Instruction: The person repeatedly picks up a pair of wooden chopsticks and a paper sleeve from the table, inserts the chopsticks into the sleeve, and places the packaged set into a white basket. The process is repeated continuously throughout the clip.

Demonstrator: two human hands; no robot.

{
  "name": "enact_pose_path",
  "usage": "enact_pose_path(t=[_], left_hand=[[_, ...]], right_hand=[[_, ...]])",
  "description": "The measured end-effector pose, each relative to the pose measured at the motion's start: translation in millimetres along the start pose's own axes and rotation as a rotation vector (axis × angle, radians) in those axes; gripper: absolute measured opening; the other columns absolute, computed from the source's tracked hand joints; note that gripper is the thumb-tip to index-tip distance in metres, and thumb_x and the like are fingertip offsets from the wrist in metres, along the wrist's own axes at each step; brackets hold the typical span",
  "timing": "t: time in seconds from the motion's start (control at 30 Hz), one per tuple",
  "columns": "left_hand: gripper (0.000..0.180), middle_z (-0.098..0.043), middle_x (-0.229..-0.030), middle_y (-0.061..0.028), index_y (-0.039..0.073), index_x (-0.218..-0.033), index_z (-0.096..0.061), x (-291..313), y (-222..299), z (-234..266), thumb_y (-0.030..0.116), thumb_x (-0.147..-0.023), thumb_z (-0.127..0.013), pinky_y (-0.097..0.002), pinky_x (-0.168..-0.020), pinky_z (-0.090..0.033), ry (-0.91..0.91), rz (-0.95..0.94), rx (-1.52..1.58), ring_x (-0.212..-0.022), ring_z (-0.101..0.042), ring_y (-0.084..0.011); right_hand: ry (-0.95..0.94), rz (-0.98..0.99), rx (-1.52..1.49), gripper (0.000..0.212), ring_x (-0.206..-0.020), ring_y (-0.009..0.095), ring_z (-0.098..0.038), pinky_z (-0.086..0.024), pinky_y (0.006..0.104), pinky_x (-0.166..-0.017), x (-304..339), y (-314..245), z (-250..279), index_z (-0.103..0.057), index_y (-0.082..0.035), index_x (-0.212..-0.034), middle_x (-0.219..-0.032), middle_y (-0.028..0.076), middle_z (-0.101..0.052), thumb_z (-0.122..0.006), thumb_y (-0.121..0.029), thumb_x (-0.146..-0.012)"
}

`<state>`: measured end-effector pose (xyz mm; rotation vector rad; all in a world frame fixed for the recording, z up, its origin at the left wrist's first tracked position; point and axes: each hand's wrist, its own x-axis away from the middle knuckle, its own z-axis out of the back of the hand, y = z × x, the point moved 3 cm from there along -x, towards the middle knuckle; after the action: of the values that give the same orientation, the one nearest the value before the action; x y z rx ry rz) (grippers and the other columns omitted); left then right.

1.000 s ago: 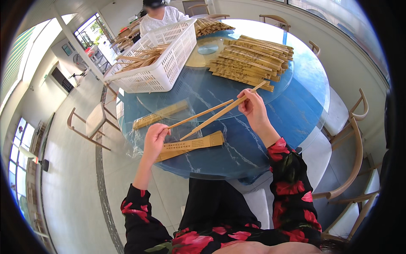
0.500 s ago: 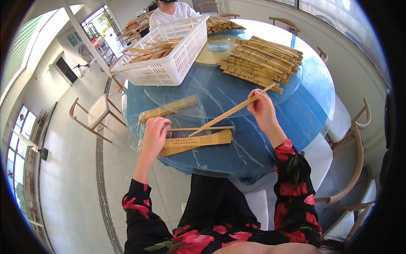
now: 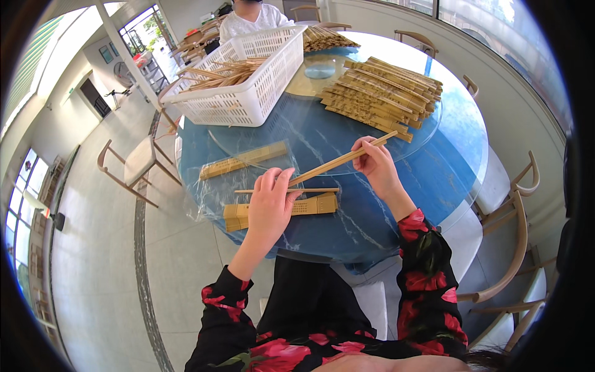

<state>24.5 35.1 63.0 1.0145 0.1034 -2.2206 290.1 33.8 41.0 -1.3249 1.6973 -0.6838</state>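
I see my right hand [image 3: 375, 166] with its fingers [image 3: 364, 149] pinched on a pair of chopsticks [image 3: 344, 159], pale wood, long and slim, slanting from upper right down toward my left hand [image 3: 271, 208]. The left hand's fingers [image 3: 282, 181] are curled loosely over a flat tan paper sleeve [image 3: 282, 211] lying on the blue tabletop [image 3: 434, 167]; whether they actually pinch it I cannot tell. A single loose stick [image 3: 286, 190] lies level just above that sleeve, passing under the left fingertips. Beyond the left fingers, a second sleeve [image 3: 243, 160] rests inside a clear plastic wrapper [image 3: 214, 186] (crumpled, hanging over the tabletop edge). Well beyond the right fingers sits a stack of filled sleeves [image 3: 381, 93]. Farther off to the left stands a white slotted basket [image 3: 245, 80] with bare sticks inside. Another person in white [image 3: 251, 18] sits at the far side. Nothing lies between the two hands except the sticks themselves.
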Motion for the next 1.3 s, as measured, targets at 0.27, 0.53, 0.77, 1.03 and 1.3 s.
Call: enact_pose_path(t=[0.27, 0.53, 0.77, 1.03, 1.3], left_hand=[[0.020, -0.065, -0.091, -0.0049, 0.008, -0.105, -0.066, -4, -42, -2, 0.003, -0.086, -0.061, -0.0400, -0.074, -0.052, -0.146, -0.092, -0.028, -0.091, -0.066, -0.0268], [0.017, -0.064, -0.088, -0.0029, 0.010, -0.100, -0.068, 10, -63, -2, 0.005, -0.084, -0.066, -0.0391, -0.078, -0.050, -0.206, -0.092, -0.041, -0.090, -0.063, -0.0252], [0.020, -0.068, -0.095, -0.0066, 0.006, -0.099, -0.070, 14, -47, 15, 0.008, -0.081, -0.078, -0.0413, -0.088, -0.051, -0.011, -0.063, 0.027, -0.095, -0.063, -0.0295], [0.035, -0.069, -0.102, -0.0067, 0.005, -0.106, -0.073, 28, -21, 6, 0.012, -0.073, -0.084, -0.0406, -0.092, -0.050, -0.223, 0.009, 0.304, -0.100, -0.063, -0.0294], [0.029, -0.071, -0.102, -0.0065, 0.006, -0.103, -0.076, 29, -28, 9, 0.007, -0.074, -0.083, -0.0388, -0.089, -0.051, -0.230, 0.091, 0.371, -0.099, -0.065, -0.0280]], right_hand=[[0.161, 0.223, 0.553, 0.029, -0.095, 0.014, -0.062, -0.049, 0.0295, -0.082, 4, -19, -13, -0.065, -0.006, -0.115, -0.098, 0.003, -0.067, -0.063, -0.032, -0.103], [-0.473, 0.331, 1.482, 0.017, -0.093, 0.030, -0.064, -0.051, 0.0425, -0.082, 21, 1, -63, -0.069, -0.009, -0.102, -0.092, 0.007, -0.067, -0.069, -0.024, -0.094], [-0.411, 0.323, 1.550, 0.011, -0.093, 0.032, -0.064, -0.052, 0.0436, -0.080, 22, 16, -53, -0.067, -0.008, -0.101, -0.091, 0.009, -0.066, -0.063, -0.016, -0.095], [-0.248, 0.254, 1.369, 0.013, -0.093, 0.035, -0.066, -0.052, 0.0460, -0.080, 20, 13, -45, -0.067, -0.006, -0.100, -0.094, 0.012, -0.069, -0.060, -0.016, -0.097], [-0.368, 0.292, 1.547, 0.015, -0.088, 0.035, -0.066, -0.053, 0.0457, -0.075, 23, 15, -45, -0.066, -0.007, -0.100, -0.093, 0.011, -0.068, -0.063, -0.021, -0.096]])
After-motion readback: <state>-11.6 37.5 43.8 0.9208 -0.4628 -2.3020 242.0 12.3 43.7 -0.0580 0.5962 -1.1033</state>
